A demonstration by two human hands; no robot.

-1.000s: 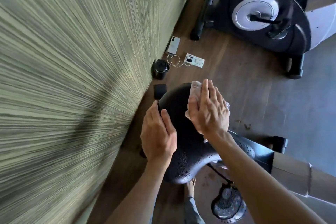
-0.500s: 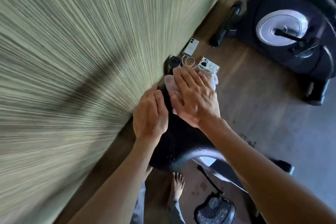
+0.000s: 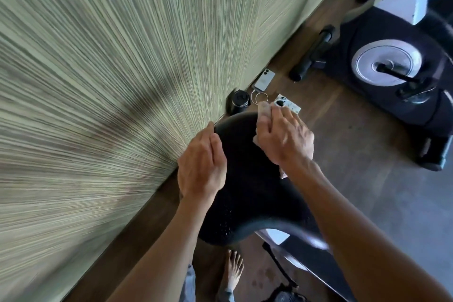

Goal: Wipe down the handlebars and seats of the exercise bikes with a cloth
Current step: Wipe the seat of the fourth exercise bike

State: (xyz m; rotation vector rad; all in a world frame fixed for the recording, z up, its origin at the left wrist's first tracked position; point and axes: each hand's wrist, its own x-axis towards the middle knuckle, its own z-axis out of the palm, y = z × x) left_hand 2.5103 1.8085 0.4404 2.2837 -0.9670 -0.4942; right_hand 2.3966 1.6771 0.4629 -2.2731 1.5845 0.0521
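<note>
Black bike seat (image 3: 247,179) sat low-centre in the head view, close beside the striped green wall (image 3: 98,81). Water drops showed on its near left edge.

Pale cloth (image 3: 263,111) lay on the seat's far right part, mostly covered by the right hand (image 3: 284,137). Right-hand fingers (image 3: 282,117) lay nearly straight, a little bent, pressing the cloth flat against the seat; a scrap of cloth stuck out below the wrist. Whether the thumb tucked round the cloth, could not tell.

Left hand (image 3: 201,164) rested on the seat's left edge, between seat and wall, fingers together and almost straight, gripping nothing.

On the brown floor (image 3: 331,142) beyond the seat, by the wall: a small black cup-like thing (image 3: 237,103), a looped white cable (image 3: 259,97), a white power strip (image 3: 291,105) partly hidden behind the right fingers, and a white phone (image 3: 264,79) lying back-up. No writing legible on any of them; picture blurred.

Farther right stood a second exercise bike (image 3: 404,76), black housing with a silver disc and crank, its black floor bar (image 3: 311,54) angled toward the wall.

Below the seat: a bare foot (image 3: 232,270) on the floor, and a black pedal (image 3: 284,295) at the bottom edge.
</note>
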